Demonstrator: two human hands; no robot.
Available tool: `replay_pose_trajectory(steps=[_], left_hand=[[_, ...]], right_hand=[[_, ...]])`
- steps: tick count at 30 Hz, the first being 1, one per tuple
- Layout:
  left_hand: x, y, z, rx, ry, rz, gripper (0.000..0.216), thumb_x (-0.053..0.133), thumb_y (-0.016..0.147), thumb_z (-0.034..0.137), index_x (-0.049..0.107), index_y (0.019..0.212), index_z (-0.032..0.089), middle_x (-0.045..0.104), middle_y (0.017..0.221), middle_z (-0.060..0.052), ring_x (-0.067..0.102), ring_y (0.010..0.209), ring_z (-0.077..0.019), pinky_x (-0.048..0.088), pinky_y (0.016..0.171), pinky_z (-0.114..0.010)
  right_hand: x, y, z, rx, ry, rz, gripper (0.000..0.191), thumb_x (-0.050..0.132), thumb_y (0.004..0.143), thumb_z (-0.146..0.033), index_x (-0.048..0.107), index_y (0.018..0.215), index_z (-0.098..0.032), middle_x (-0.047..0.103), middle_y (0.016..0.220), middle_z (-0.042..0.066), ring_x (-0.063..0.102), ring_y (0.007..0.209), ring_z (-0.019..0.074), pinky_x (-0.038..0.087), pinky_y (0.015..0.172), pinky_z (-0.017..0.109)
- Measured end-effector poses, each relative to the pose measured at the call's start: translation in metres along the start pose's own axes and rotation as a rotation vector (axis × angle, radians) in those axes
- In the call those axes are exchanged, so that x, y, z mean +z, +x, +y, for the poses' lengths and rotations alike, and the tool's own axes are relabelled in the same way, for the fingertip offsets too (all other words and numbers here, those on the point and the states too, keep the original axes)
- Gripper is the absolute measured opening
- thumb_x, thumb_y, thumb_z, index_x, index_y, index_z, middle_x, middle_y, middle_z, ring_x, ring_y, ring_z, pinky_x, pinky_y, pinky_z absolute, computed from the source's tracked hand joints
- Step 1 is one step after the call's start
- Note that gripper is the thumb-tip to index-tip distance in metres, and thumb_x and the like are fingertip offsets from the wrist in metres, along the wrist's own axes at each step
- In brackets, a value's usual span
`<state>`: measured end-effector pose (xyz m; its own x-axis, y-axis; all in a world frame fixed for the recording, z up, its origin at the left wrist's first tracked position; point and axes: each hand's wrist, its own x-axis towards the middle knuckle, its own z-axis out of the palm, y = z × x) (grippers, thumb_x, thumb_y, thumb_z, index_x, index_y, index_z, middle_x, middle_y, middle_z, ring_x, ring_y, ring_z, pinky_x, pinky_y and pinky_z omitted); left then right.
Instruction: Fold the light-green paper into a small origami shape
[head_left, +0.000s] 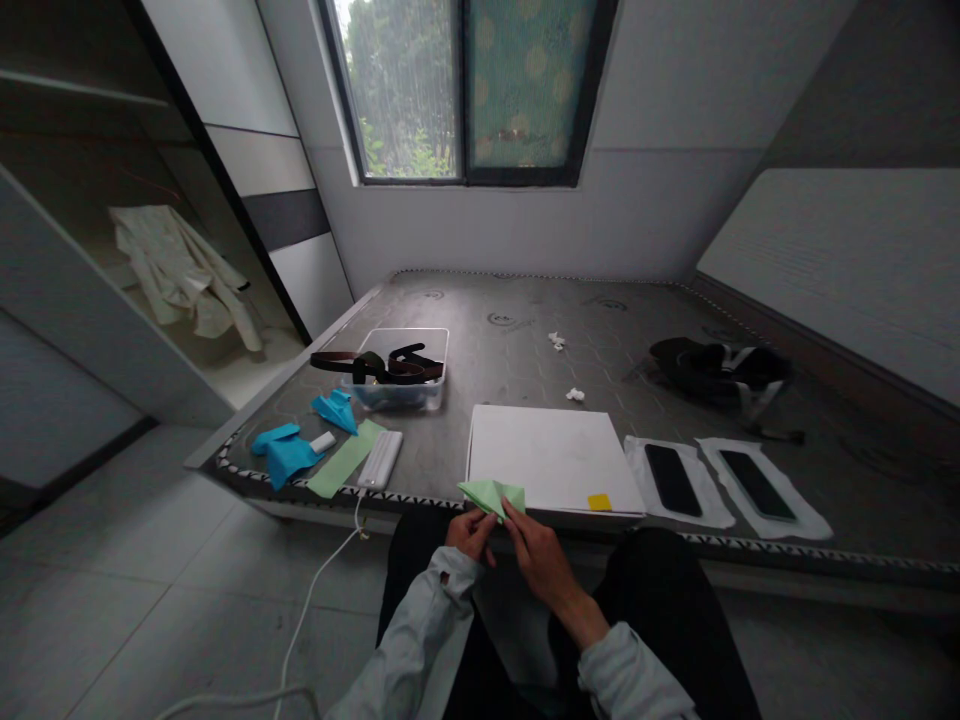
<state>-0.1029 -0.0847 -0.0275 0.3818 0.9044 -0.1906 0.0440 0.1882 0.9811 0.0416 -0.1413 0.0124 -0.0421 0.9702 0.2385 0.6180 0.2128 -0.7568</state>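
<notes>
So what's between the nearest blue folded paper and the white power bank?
A light green paper strip and a small white block, in the head view.

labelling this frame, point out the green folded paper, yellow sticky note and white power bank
green folded paper (491,493), head view, middle of its upper flap
yellow sticky note (599,502), head view, its centre
white power bank (380,460), head view, middle of its body

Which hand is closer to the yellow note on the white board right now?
Right. The right hand pinches the green paper just below-left of the yellow note; the left hand holds the paper farther left.
</notes>
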Motion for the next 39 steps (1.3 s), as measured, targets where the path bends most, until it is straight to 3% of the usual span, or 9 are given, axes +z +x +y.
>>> replay_pose_trajectory(steps=[6, 12, 23, 28, 33, 39], left_hand=[[-0.001, 0.003, -0.002, -0.018, 0.006, 0.045, 0.051, 0.062, 0.067, 0.06, 0.069, 0.079, 0.01, 0.065, 0.051, -0.004, 0.057, 0.033, -0.0158, 0.037, 0.032, -0.022], [0.002, 0.005, -0.005, -0.043, 0.046, 0.092, 0.041, 0.065, 0.066, 0.051, 0.069, 0.077, 0.011, 0.069, 0.055, -0.005, 0.055, 0.031, -0.0136, 0.038, 0.032, -0.022], [0.004, -0.003, 0.002, 0.044, 0.191, 0.167, 0.032, 0.061, 0.071, 0.043, 0.068, 0.065, 0.014, 0.071, 0.06, -0.006, 0.058, 0.038, -0.0143, 0.04, 0.037, -0.022], [0.002, -0.006, 0.005, 0.118, 0.292, 0.218, 0.033, 0.062, 0.07, 0.042, 0.063, 0.049, 0.017, 0.057, 0.042, -0.001, 0.053, 0.039, -0.0134, 0.034, 0.041, -0.022], [0.0, -0.007, 0.004, 0.174, 0.317, 0.272, 0.034, 0.061, 0.067, 0.045, 0.059, 0.045, 0.019, 0.049, 0.038, 0.0, 0.045, 0.039, -0.0122, 0.029, 0.043, -0.024], [0.002, -0.001, -0.006, 0.15, 0.402, 0.302, 0.034, 0.065, 0.065, 0.049, 0.063, 0.049, 0.019, 0.057, 0.044, -0.004, 0.056, 0.044, -0.0188, 0.041, 0.049, -0.029]], right_hand=[[0.004, -0.002, 0.004, -0.078, -0.113, -0.039, 0.04, 0.045, 0.094, -0.018, 0.051, 0.134, -0.019, 0.059, 0.131, 0.01, 0.056, 0.121, 0.0219, 0.045, 0.103, 0.038], [0.005, -0.003, 0.006, -0.126, -0.188, -0.051, 0.043, 0.048, 0.092, -0.015, 0.051, 0.134, -0.019, 0.06, 0.129, 0.011, 0.057, 0.119, 0.0228, 0.048, 0.101, 0.038], [0.007, -0.003, -0.004, -0.143, -0.259, 0.016, 0.05, 0.046, 0.086, -0.01, 0.049, 0.135, -0.015, 0.06, 0.13, 0.013, 0.057, 0.119, 0.0234, 0.048, 0.101, 0.039], [0.009, -0.004, -0.001, -0.103, -0.245, 0.006, 0.056, 0.044, 0.083, -0.007, 0.046, 0.139, -0.018, 0.056, 0.135, 0.011, 0.054, 0.123, 0.0231, 0.046, 0.104, 0.04], [0.009, -0.004, 0.009, -0.059, -0.231, 0.052, 0.062, 0.04, 0.079, 0.001, 0.047, 0.137, -0.017, 0.054, 0.136, 0.01, 0.051, 0.125, 0.0228, 0.043, 0.106, 0.042], [0.011, -0.005, 0.01, -0.105, -0.19, 0.053, 0.067, 0.036, 0.075, 0.005, 0.048, 0.137, -0.018, 0.053, 0.137, 0.009, 0.052, 0.125, 0.0207, 0.044, 0.105, 0.04]])
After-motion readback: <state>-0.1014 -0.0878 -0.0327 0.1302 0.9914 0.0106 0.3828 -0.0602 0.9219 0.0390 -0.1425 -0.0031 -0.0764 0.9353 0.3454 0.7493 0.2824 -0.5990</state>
